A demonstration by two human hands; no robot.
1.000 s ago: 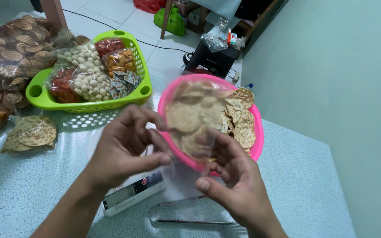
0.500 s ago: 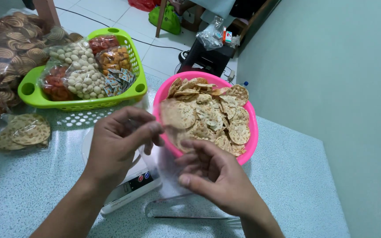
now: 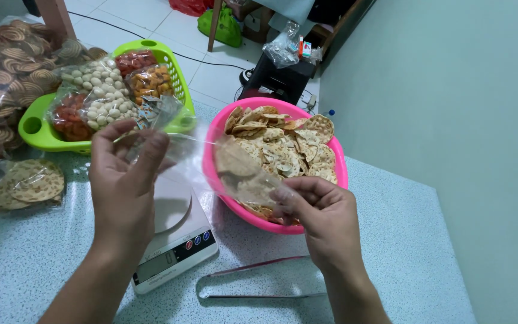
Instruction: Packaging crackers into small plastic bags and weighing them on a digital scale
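From the head view, the left hand (image 3: 124,180) and right hand (image 3: 319,210) have drawn apart, stretching a clear plastic bag (image 3: 211,159) between them over the white scale (image 3: 172,231). Each grip is pinched shut on a bag edge, beside the pink bowl (image 3: 337,180) of crackers (image 3: 283,147); the bag looks ready for opening.

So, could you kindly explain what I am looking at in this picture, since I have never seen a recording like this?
The camera sits on a person's head and looks down, so the two bare hands are the wearer's own. The left hand and right hand stretch a clear plastic bag with a few round crackers inside between them. On the speckled table stand a pink bowl of crackers, a white kitchen scale, metal tongs, and a green basket of bagged snacks.
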